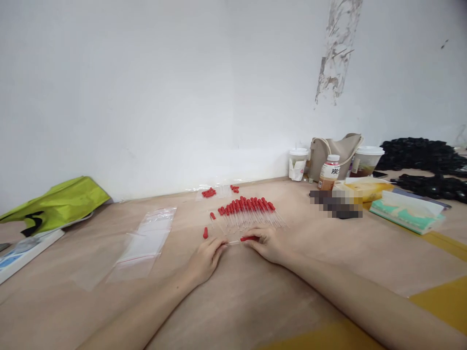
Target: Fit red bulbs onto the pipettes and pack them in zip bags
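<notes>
My left hand pinches one end of a thin clear glass dropper tube just above the table. Opposite it, my right hand grips a red rubber dropper bulb between thumb and fingers. The bulb lies in line with the tube; whether they touch is hard to make out. Behind both hands, several droppers with red bulbs lie side by side in a fanned row, tubes toward me. One loose red bulb rests near my left hand, and another red bulb lies left of the row.
Small piles of red bulbs lie by the wall. Clear plastic bags and a yellow-green bag are left. To the right stand a cup, a bottle, a handbag and tissue packs.
</notes>
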`<state>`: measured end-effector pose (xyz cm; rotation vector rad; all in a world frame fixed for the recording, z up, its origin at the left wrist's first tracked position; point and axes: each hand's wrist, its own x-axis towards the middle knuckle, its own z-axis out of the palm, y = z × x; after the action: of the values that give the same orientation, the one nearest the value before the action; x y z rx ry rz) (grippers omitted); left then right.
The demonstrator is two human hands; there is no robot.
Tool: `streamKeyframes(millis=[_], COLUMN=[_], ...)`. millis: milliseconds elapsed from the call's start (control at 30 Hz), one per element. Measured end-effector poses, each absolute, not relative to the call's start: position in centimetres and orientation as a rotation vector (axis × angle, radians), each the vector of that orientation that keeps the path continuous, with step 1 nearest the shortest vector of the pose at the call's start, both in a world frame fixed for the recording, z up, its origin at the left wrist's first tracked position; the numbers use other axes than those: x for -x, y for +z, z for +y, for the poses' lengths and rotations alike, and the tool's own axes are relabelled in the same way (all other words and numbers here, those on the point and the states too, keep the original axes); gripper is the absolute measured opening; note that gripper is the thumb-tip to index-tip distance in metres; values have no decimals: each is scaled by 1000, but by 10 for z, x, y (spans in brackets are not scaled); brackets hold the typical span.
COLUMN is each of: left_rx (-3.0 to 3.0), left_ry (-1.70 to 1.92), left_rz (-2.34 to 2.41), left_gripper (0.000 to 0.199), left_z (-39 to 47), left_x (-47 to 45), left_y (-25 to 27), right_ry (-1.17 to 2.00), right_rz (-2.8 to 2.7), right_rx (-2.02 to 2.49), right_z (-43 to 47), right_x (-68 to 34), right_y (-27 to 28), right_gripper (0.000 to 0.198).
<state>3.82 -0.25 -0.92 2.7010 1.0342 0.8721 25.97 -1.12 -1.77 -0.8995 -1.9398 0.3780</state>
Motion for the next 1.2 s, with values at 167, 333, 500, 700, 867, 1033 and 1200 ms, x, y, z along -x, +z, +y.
streamKeyframes(millis=[167,333,500,700,867,1033,1200], left_rx=[-2806,-2822,-2808,-2763,-2786,-2883,-2967], left_ry=[881,903,931,1038,1042,1083,1088], left_rz=[1038,1019,967,903,879,771,733], left_gripper=[18,20,22,21,20,22,24], left_z=[-3,-3,-3,-5,-6,-5,-6], left_x=[-42,-39,-38,-37,-35,-36,-40], left_y=[-10,-12,-14,-18,-20,-17,-15], right_ry=[373,419,418,340,324,248,170], right_rz=[-1969,-1986,-2030,-2102,-2114,-2144,-2179], right_rx=[892,873,799,778,747,715,754], right_z=[-14,-12,-10,-9,-12,-13,-15], right_x=[-258,-258,-258,-257,-256,-255,-255], right_y=[-14,-17,-20,-23,-22,-25,-25], right_gripper=[9,8,13,16,17,18,18])
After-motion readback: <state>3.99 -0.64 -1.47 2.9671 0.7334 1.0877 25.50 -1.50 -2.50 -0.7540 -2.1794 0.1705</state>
